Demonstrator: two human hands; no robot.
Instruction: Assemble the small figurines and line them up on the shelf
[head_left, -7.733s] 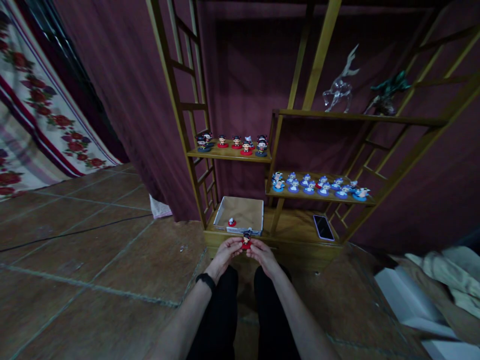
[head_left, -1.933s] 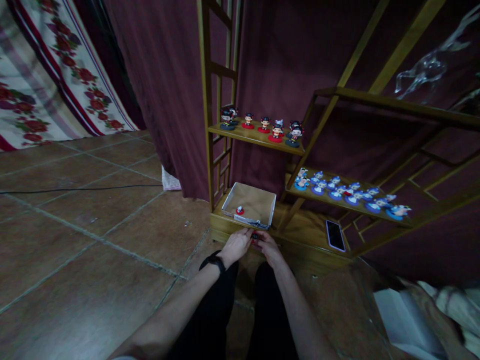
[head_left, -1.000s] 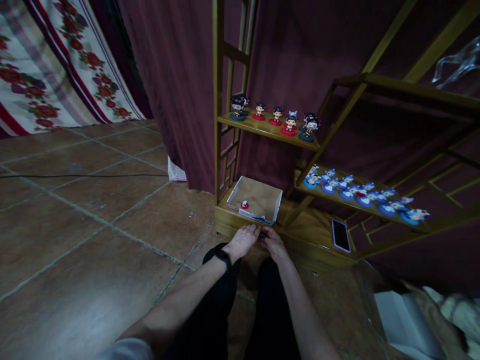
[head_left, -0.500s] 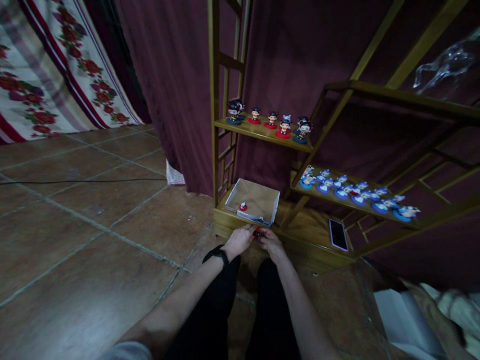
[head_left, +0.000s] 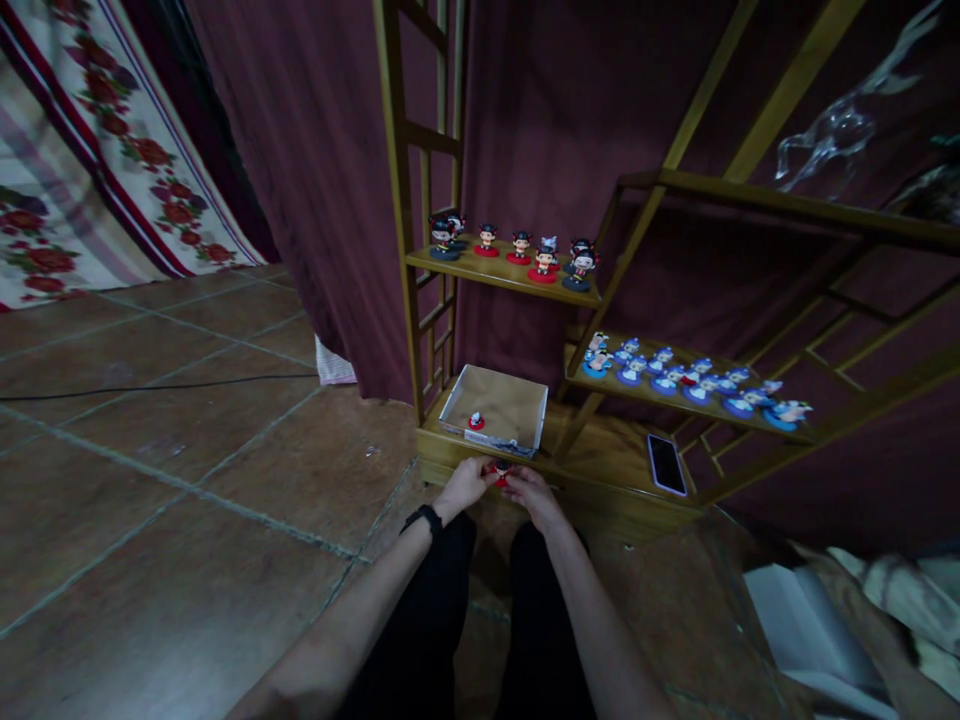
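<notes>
My left hand (head_left: 465, 483) and my right hand (head_left: 527, 491) meet in front of my knees, fingers pinched round a small figurine with a red base (head_left: 500, 472), mostly hidden between them. Just beyond them a shallow cardboard box (head_left: 525, 436) sits on the bottom board of a wooden shelf unit (head_left: 600, 470), with one small red-based figurine (head_left: 475, 420) inside it. A black band (head_left: 427, 517) is on my left wrist.
A row of red- and dark-based figurines (head_left: 517, 252) stands on the upper left shelf; several blue-based figurines (head_left: 682, 378) fill the lower right shelf. A phone (head_left: 665, 464) lies on the bottom board. A glass deer (head_left: 840, 130) stands higher up. White boxes (head_left: 795, 625) lie at the right.
My hands stay together on the figurine throughout; its red base shows a little more between the fingers now. The view has swung slightly left and back.
</notes>
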